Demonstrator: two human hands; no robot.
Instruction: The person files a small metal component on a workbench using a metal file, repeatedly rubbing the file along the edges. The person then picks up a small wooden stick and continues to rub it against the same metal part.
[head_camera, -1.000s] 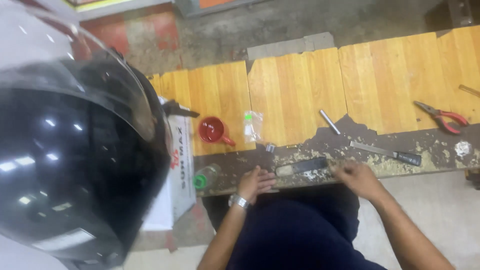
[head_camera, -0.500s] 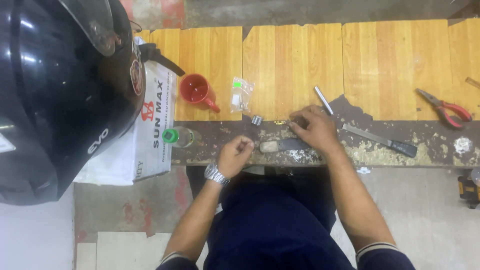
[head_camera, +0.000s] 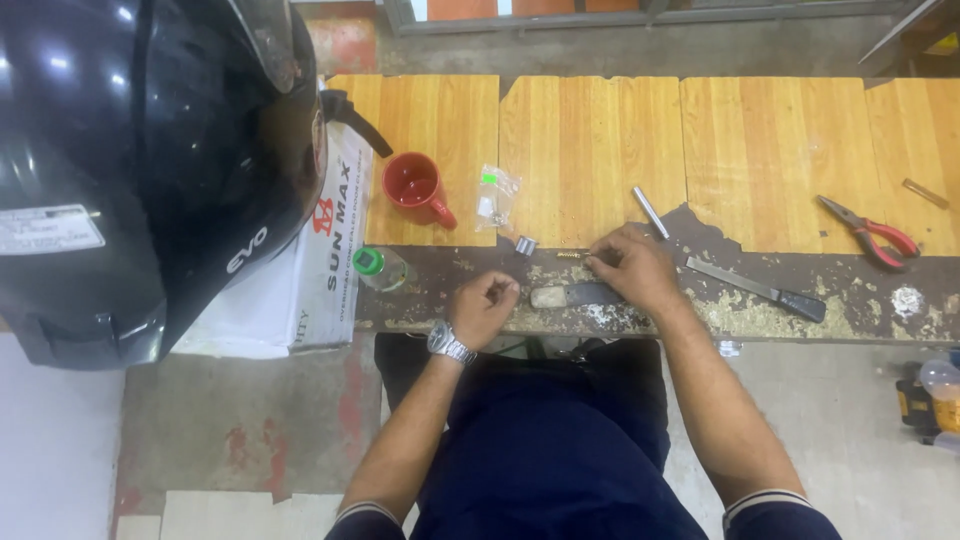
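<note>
Right hand (head_camera: 632, 268) on worn front edge of counter (head_camera: 600, 140), fingertips pinching small brass piece (head_camera: 569, 255); grip clenched on it. Left hand (head_camera: 483, 305) curled into loose fist, grip closed, contents not visible. Flat metal piece (head_camera: 572, 295) between hands. Small metal cylinder (head_camera: 526, 245) just left of brass piece. Red mug (head_camera: 416, 187), clear plastic bag (head_camera: 495, 197), file (head_camera: 755, 288), red-handled pliers (head_camera: 868, 232) on counter. Black helmet (head_camera: 140, 150) at left.
</note>
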